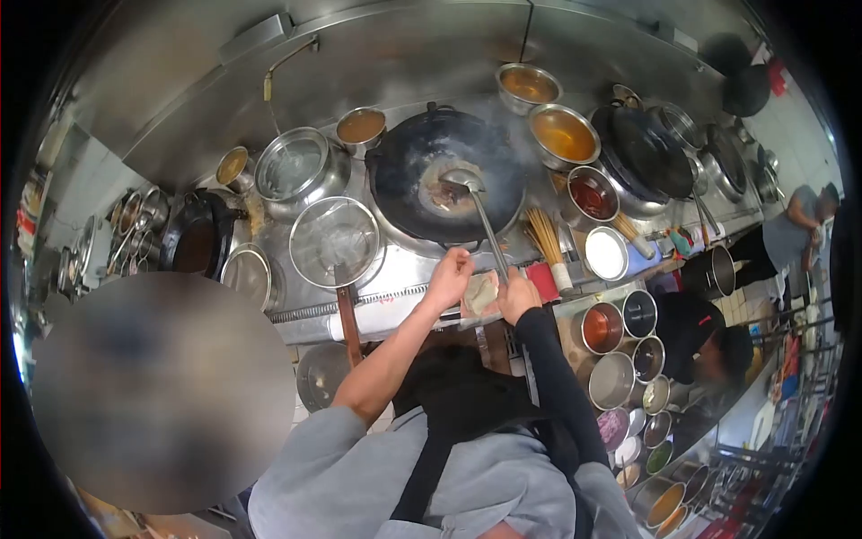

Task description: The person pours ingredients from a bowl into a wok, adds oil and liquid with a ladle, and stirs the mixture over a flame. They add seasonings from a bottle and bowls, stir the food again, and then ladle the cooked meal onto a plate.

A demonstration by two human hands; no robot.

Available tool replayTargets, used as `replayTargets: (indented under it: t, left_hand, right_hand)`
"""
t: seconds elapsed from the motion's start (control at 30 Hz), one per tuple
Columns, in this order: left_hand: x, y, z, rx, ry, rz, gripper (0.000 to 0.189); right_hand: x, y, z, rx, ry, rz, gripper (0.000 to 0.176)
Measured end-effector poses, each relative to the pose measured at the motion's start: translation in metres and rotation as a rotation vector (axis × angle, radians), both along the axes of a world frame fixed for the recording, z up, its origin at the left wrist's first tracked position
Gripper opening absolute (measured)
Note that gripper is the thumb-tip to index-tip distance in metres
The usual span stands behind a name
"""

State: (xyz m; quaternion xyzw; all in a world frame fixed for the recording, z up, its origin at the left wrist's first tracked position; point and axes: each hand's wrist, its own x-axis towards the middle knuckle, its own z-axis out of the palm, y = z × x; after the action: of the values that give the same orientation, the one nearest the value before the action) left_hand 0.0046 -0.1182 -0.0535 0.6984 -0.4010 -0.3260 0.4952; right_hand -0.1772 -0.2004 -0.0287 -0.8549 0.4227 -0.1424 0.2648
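A large black wok [400,184] stands on the stove in front of me, with steam rising and some food [437,187] at its centre. My right hand [519,296] is wrapped round the handle of a long metal ladle [488,222], whose bowl rests in the wok over the food. Near the wok's front rim is my left hand [450,279], its fingers curled together; whether they hold anything is too small to tell. A folded cloth [482,296] lies between my two hands on the stove's front edge.
Left of the wok are a wire strainer [334,241] and a metal pot [292,163]. Bowls of orange liquid [564,135], red sauce [593,192] and a white substance [607,253] stand right, beside a bamboo brush [549,247]. Other people [799,235] are at the far right.
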Motion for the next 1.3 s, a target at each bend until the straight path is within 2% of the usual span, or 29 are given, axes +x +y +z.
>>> replayTargets:
  t: [0.03, 0.13, 0.27, 0.33, 0.4, 0.5, 0.57, 0.63, 0.67, 0.73, 0.8, 0.93, 1.03, 1.07, 1.13, 1.2, 1.27, 1.3]
  left_hand:
    - [0.002, -0.001, 0.006, -0.061, -0.11, 0.027, 0.025]
    - [0.005, -0.019, 0.019, -0.197, -0.64, 0.038, 0.025]
    - [0.01, -0.044, 0.006, 0.044, -0.564, -0.078, 0.013]
    - [0.008, -0.053, -0.007, 0.172, -0.624, -0.115, 0.015]
    - [-0.009, -0.052, 0.004, 0.233, -0.677, -0.079, 0.014]
    - [-0.033, -0.03, 0.039, -0.031, -0.673, -0.008, 0.012]
    - [-0.039, -0.029, 0.036, -0.002, -0.658, 0.01, 0.008]
    - [-0.038, -0.031, 0.025, 0.06, -0.638, 0.018, 0.008]
    - [-0.039, -0.03, 0.037, 0.039, -0.631, 0.028, 0.008]
    - [-0.051, -0.014, 0.082, 0.015, -0.611, 0.04, 0.009]
    - [-0.057, -0.014, 0.092, 0.017, -0.564, 0.028, 0.009]
    - [-0.059, -0.038, 0.05, 0.068, -0.547, 0.031, 0.01]
    - [-0.077, -0.025, 0.024, 0.087, -0.608, 0.056, 0.01]
    - [-0.083, -0.013, 0.007, -0.013, -0.622, 0.054, 0.011]
    - [-0.099, 0.01, 0.013, 0.0, -0.575, 0.032, 0.012]
    - [-0.091, 0.005, 0.024, -0.021, -0.62, 0.054, 0.012]
    - [-0.079, -0.01, 0.052, -0.007, -0.664, 0.015, 0.011]
    - [-0.066, -0.024, 0.044, 0.014, -0.636, 0.019, 0.011]
  right_hand:
    - [0.003, -0.001, 0.006, 0.037, 0.114, -0.022, 0.031]
    - [0.023, -0.022, -0.014, -0.004, 0.183, 0.076, 0.031]
    - [-0.012, -0.039, 0.044, 0.088, 0.218, 0.194, 0.034]
    - [-0.021, -0.049, 0.04, 0.026, 0.114, 0.186, 0.032]
    - [-0.009, -0.053, 0.038, 0.056, 0.072, 0.135, 0.03]
    - [-0.014, -0.055, 0.041, 0.098, 0.014, 0.146, 0.032]
    - [-0.026, -0.043, 0.054, 0.174, 0.098, 0.141, 0.036]
    - [-0.054, -0.04, 0.069, 0.211, 0.008, 0.219, 0.038]
    - [-0.062, -0.046, 0.082, 0.213, -0.046, 0.262, 0.039]
    - [-0.081, -0.051, 0.127, 0.221, 0.013, 0.284, 0.036]
    - [-0.085, -0.065, 0.14, 0.283, 0.031, 0.323, 0.033]
    - [-0.056, -0.087, 0.088, 0.1, 0.069, 0.326, 0.029]
    - [-0.043, -0.098, 0.068, 0.066, 0.033, 0.253, 0.043]
    - [-0.045, -0.099, 0.068, 0.052, -0.016, 0.251, 0.045]
    - [-0.052, -0.096, 0.069, 0.044, -0.067, 0.248, 0.044]
    - [-0.061, -0.096, 0.077, 0.044, -0.072, 0.242, 0.04]
    - [-0.074, -0.095, 0.081, 0.19, -0.038, 0.187, 0.04]
    - [-0.076, -0.098, 0.084, 0.256, -0.036, 0.165, 0.04]
